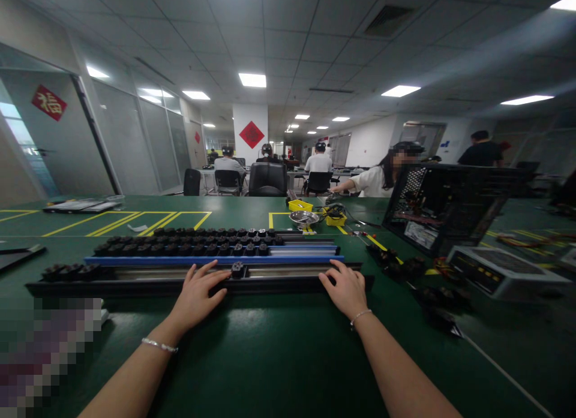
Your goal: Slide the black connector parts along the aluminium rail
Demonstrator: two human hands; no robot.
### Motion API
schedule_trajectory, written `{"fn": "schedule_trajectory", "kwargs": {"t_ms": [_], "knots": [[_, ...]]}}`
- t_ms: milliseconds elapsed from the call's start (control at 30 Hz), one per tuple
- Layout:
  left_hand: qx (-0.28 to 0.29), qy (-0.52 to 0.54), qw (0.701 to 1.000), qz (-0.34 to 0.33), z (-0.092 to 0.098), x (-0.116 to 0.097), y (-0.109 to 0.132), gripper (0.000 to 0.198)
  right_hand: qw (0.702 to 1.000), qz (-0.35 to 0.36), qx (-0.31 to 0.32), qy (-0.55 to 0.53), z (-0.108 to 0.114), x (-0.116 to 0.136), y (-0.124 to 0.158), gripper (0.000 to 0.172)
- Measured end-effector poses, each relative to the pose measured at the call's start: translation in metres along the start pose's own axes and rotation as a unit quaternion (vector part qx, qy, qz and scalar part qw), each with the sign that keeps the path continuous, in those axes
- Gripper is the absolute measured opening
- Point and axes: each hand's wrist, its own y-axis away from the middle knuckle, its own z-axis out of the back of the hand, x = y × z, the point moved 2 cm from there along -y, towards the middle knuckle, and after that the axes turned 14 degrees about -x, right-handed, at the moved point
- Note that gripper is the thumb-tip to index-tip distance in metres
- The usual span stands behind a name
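A long black rail (283,283) with a metallic inner channel lies across the green table before me. My left hand (200,292) rests over its middle with fingers spread, the index fingertip touching or very near a small black round-topped module (237,270) seated in the channel. Further right, my right hand (346,289) lies on the rail near its end, its fingers apart and slightly bent. Several similar black modules (67,272) sit at the rail's left end. Just behind, a blue-edged rail (216,260) stands before rows of more black modules (180,249).
On the right are an open computer case (443,208), a power supply unit (504,271) and dark cables (443,298). A metal bowl (303,217) and yellow bins (300,206) stand behind the rails. Across the table, a person (375,178) reaches an arm out.
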Motion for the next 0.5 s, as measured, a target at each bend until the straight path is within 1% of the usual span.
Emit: {"fn": "schedule_trajectory", "kwargs": {"t_ms": [500], "knots": [[0.014, 0.006, 1.000, -0.006, 0.0003, -0.0062, -0.0005, 0.036, 1.000, 0.000, 0.003, -0.009, 0.0009, 0.0001, 0.0001, 0.039]]}}
